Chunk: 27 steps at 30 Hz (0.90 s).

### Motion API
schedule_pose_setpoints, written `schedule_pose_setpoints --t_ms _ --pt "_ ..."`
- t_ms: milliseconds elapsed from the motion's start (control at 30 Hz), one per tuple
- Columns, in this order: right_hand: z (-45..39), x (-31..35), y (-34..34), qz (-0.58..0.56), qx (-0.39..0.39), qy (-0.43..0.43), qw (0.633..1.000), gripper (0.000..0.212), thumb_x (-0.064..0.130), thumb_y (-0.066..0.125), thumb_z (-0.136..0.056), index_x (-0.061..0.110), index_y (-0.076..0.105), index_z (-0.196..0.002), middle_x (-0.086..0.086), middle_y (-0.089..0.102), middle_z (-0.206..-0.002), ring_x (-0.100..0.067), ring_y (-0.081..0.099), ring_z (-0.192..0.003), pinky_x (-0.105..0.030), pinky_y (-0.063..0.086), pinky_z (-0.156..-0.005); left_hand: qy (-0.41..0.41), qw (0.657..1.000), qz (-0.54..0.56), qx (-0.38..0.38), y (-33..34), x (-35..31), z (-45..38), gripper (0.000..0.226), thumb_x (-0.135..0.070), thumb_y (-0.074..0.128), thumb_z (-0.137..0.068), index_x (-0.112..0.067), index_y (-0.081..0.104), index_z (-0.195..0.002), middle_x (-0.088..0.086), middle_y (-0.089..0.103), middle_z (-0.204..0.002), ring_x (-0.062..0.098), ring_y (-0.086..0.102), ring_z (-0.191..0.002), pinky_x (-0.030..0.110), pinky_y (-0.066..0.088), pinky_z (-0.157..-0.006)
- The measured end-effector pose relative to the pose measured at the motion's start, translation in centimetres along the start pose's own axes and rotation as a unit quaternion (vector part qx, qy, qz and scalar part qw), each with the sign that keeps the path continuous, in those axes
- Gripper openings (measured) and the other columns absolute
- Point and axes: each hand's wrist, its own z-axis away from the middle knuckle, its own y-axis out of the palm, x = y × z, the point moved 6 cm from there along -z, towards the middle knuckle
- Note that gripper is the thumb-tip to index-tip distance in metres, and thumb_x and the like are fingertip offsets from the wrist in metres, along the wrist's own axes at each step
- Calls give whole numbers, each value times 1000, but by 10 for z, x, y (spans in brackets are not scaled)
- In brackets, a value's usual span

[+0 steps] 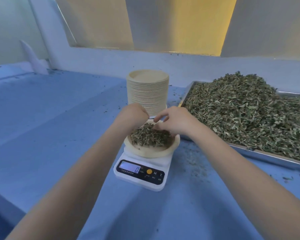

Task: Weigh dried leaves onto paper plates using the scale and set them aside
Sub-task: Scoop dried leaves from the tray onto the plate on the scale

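A white digital scale stands on the blue table and carries a paper plate heaped with dried leaves. Both my hands hover over the plate's far side. My left hand is bent down at the wrist, so its fingers are hidden behind its back. My right hand has loosely curled fingers just above the leaves, with the thumb touching the heap and a gap between thumb and index finger. A tall stack of paper plates stands right behind the scale.
A large metal tray piled with loose dried leaves fills the right side of the table. Leaf crumbs lie scattered between scale and tray. The blue table surface stretches left. A wall with a window ledge runs along the back.
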Motion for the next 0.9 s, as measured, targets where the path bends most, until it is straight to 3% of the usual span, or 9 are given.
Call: schedule_pose_setpoints --t_ms 133,300,400,533,633,700,767,833,900 --pt "0 4 -6 -25 -19 -22 999 7 26 69 -84 30 68 -89 -1 68 -103 -8 57 -58 -33 55 -74 38 993 114 18 1 -21 0 21 -9 50 -89 -7 70 -95 17 68 -102 26 57 -74 32 52 -65" --pt "2 8 -35 -40 -62 -33 997 6 36 69 -83 34 67 -78 11 65 -71 -4 56 -49 -18 49 -55 73 985 156 14 -6 -49 -9 17 -9 51 -91 -8 68 -89 13 63 -81 22 55 -66 30 51 -60" --pt "2 -1 -56 -28 -76 -16 997 12 33 69 -84 33 65 -72 1 66 -71 -14 60 -58 -30 52 -64 94 980 172 21 -3 -72 -15 16 -12 48 -93 -11 64 -90 11 60 -80 20 54 -64 28 49 -58" --pt "6 -32 -77 7 -90 23 996 11 34 68 -84 25 73 -82 -9 72 -85 -22 68 -68 -35 56 -72 114 977 176 46 18 -108 -25 22 -14 47 -95 -4 66 -101 16 66 -91 26 61 -74 33 54 -67" --pt "8 -57 -81 35 -82 59 994 20 40 73 -80 27 64 -68 -5 66 -69 -18 61 -61 -26 47 -61 125 979 137 79 40 -129 -30 28 -7 41 -94 -1 64 -109 23 67 -97 35 66 -79 39 56 -76" --pt "7 -76 -79 65 -73 91 991 24 42 75 -76 20 67 -74 -4 63 -68 -19 59 -66 -26 43 -59 129 978 122 111 59 -139 -32 29 -3 38 -93 4 63 -107 25 63 -87 32 58 -64 39 55 -72" --pt "7 -90 -74 97 -59 107 988 32 41 75 -76 13 70 -91 -8 67 -81 -23 61 -79 -30 46 -66 127 973 128 142 75 -142 -34 22 -2 39 -94 3 60 -99 20 56 -81 26 51 -57 34 50 -65" --pt "6 -99 -70 81 -61 101 990 33 36 74 -77 11 70 -98 -10 69 -91 -24 60 -87 -30 45 -77 129 967 147 164 84 -141 -35 22 0 37 -92 -1 58 -98 19 53 -77 25 51 -58 34 48 -64" --pt "7 -93 -69 41 -82 70 993 26 30 73 -77 11 70 -95 -8 69 -86 -21 59 -79 -26 43 -67 136 966 150 163 82 -138 -36 27 1 36 -91 -2 61 -101 21 59 -83 31 61 -70 38 55 -73"
